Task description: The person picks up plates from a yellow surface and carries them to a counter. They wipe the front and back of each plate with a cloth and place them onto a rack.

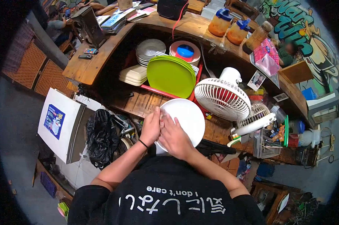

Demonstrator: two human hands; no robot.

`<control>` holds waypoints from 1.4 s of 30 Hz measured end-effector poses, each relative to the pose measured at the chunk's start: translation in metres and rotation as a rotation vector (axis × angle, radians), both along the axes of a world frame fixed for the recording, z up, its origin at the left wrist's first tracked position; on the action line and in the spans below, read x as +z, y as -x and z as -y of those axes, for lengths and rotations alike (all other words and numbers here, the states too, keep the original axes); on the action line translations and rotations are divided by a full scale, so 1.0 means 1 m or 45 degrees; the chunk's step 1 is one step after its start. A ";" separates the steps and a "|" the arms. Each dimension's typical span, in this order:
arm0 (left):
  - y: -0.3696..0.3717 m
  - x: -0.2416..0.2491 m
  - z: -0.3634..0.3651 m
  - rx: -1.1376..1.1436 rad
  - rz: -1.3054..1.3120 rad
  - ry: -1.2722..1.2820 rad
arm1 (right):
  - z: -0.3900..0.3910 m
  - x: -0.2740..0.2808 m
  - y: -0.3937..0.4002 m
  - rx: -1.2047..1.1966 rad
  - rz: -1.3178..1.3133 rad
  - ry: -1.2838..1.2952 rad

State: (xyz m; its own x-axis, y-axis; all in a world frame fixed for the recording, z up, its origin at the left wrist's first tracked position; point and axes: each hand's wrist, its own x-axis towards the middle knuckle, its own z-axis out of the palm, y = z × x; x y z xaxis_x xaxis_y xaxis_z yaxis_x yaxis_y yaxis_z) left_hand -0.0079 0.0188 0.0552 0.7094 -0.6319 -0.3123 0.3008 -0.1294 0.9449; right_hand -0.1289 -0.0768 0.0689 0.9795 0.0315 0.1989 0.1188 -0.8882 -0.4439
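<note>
A round white plate (190, 122) lies in front of me, at the near edge of the wooden counter. Over its left part my hands meet. My left hand (151, 125) is closed, thumb up, with a small pale, see-through bit near its fingertips that I cannot make out. My right hand (177, 139) has its fingers stretched out and slightly apart, resting against the left hand's inner side and over the plate. What lies between the two palms is hidden. Just beyond the plate stands a row of green plates (171, 77) on edge in a red rack (158, 91).
Grey plates (150, 48) and cream containers (134, 76) sit left of the green plates. To the right are a white fan (222, 98) and a second fan head (254, 116). A black plastic bag (101, 137) hangs at left. Jars (219, 25) stand on the upper ledge.
</note>
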 end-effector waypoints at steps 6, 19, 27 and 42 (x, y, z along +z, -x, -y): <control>0.003 -0.007 -0.003 -0.013 0.243 -0.058 | 0.040 0.030 0.021 -0.129 -0.327 0.275; -0.013 0.004 -0.011 0.045 0.161 -0.026 | 0.028 0.014 0.033 -0.123 -0.263 0.150; -0.006 -0.004 -0.006 -0.074 0.077 -0.109 | -0.003 0.005 0.004 -0.064 -0.195 0.041; -0.003 -0.011 -0.015 0.075 0.112 -0.037 | -0.007 0.009 0.028 0.072 -0.113 0.050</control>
